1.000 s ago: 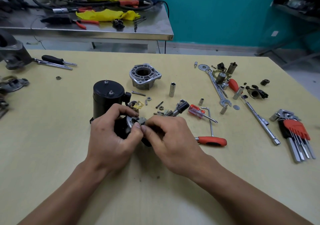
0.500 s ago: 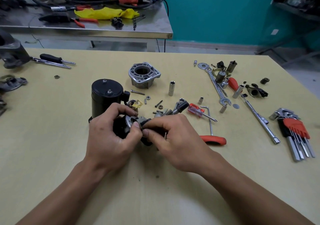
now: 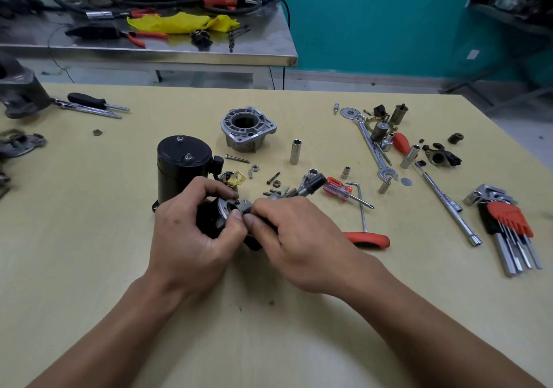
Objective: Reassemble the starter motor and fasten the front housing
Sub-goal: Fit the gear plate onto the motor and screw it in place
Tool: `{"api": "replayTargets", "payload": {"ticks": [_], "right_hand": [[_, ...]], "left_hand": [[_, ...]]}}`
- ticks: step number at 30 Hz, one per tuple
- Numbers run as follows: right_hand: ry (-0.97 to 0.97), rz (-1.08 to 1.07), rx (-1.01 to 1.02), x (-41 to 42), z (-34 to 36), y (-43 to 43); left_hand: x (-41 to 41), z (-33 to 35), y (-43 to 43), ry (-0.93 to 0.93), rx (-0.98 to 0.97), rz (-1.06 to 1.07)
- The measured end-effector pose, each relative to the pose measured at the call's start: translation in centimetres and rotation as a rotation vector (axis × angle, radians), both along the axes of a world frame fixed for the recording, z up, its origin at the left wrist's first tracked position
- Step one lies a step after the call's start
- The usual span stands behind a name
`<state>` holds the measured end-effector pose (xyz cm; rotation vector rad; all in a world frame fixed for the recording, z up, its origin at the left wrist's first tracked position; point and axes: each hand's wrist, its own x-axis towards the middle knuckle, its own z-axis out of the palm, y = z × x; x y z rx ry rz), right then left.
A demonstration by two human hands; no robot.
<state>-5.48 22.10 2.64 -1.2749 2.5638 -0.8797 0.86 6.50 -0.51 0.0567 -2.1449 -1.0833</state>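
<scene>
Just in front of the upright black motor can, on the near side toward the person, both hands meet over a short black assembly held slightly above the surface. The left hand wraps it, fingers curled over its top and thumb against its silver-ringed face. The right hand comes in from the can's right, thumb and forefinger closed narrow on a small toothed gear at that face.

The relation that matters: the ringed opening looks rightward and a little up, straight at the right fingers, so the assembly's axis appears to run hand to hand; the gear touches the ring's edge, though how deep it sits is hidden. The right hand is nearer and seems set to seat it, the left only bracing.

The front housing stands open end up behind and to the right of the can, untouched, well apart from both hands; a long bolt lies between housing and can; fastening looks some way off.
</scene>
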Motion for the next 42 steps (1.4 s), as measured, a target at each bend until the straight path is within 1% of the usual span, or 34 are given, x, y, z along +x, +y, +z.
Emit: {"api": "replayTargets", "payload": {"ticks": [2,6,11,13,15,18,21,28,32,35,37,40,42], "right_hand": [[0.029,-0.011,0.023,0.1,0.0,-0.1],[0.021,-0.033,-0.003,0.0,-0.1,0.0],[-0.011,-0.054,-0.115,-0.4,-0.3,0.4],[-0.047,-0.052,-0.190,-0.6,-0.3,0.7],[-0.082,-0.026,-0.220,-0.8,-0.2,0.9],[-0.132,0.029,-0.180,-1.0,-0.2,1.0],[-0.150,0.022,-0.158,-1.0,-0.3,0.9],[-0.075,-0.015,-0.112,-1.0,-0.3,0.5],[-0.156,-0.020,-0.156,-1.0,-0.1,0.7],[-0.183,-0.004,-0.147,-0.9,0.0,0.6],[-0.165,-0.012,-0.132,-0.8,-0.1,0.5],[-0.075,-0.024,-0.094,-0.8,-0.3,0.2],[-0.068,-0.031,-0.107,-0.8,-0.4,0.3]], "left_hand": [[0.0,0.0,0.0,-0.005,-0.005,-0.002],[0.0,0.0,0.0,-0.006,-0.010,-0.003],[0.1,0.1,0.0,-0.007,-0.007,0.000],[0.0,0.1,0.0,-0.009,-0.008,0.004],[0.0,0.1,0.0,-0.012,-0.007,0.006],[0.0,0.1,0.0,-0.014,-0.005,0.007],[0.0,0.1,0.0,-0.014,-0.008,0.010],[0.0,0.1,0.0,-0.011,-0.015,0.015],[0.0,0.2,0.0,-0.014,-0.014,0.011],[0.0,0.1,0.0,-0.014,-0.005,0.009],[0.0,0.1,0.0,-0.012,-0.008,0.009],[-0.1,0.1,0.1,-0.007,-0.012,0.004],[0.0,0.2,0.1,-0.003,-0.010,0.000]]}}
